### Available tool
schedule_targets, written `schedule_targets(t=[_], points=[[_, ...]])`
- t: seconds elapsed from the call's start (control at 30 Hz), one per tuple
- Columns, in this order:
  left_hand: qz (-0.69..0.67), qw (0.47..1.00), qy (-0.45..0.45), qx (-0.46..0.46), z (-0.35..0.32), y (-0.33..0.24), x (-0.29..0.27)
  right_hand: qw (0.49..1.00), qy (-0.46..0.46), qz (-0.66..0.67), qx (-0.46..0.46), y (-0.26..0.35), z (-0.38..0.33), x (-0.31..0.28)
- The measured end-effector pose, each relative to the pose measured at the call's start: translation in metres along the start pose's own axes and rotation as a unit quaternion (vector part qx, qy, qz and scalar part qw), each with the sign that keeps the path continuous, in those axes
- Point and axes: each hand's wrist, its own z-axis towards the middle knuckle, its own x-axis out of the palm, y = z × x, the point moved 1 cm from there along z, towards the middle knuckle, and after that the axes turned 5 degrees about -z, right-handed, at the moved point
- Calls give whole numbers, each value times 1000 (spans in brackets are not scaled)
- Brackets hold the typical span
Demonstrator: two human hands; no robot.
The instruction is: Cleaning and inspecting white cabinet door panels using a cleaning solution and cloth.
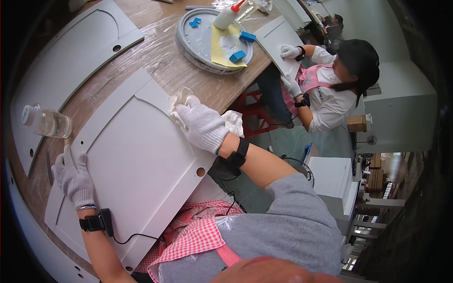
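A white curved panel with a recessed face and small round holes lies in front of me, its near edge by my lap. My left hand, in a white knit glove, rests on the panel's left part with its fingers apart. Close beyond those fingertips a clear bottle with a white cap lies or leans on its side; I cannot tell which. At the panel's far right edge my gloved right hand is closed on a crumpled white cloth, pressing it to the rim. Part of the cloth is hidden under the fingers.
A second curved panel lies at the far left of the table. A round lid-topped tub carries a red-tipped squeeze bottle, yellow sandpaper and blue blocks. A co-worker handles another panel at right.
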Motion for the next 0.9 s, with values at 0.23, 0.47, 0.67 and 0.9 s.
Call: schedule_targets(t=[0.23,0.47,0.67,0.9], points=[[39,997,-57,38,9,-5,12,985,-139,-57,-86,13,101,14],[53,997,-48,8,1,9,11,999,3,-47,2,-16,-82,3],[48,998,-44,20,4,0,7,997,-8,-60,44,-12,-91,-4],[57,998,-25,-9,5,9,15,996,-24,-81,34,2,-86,9]])
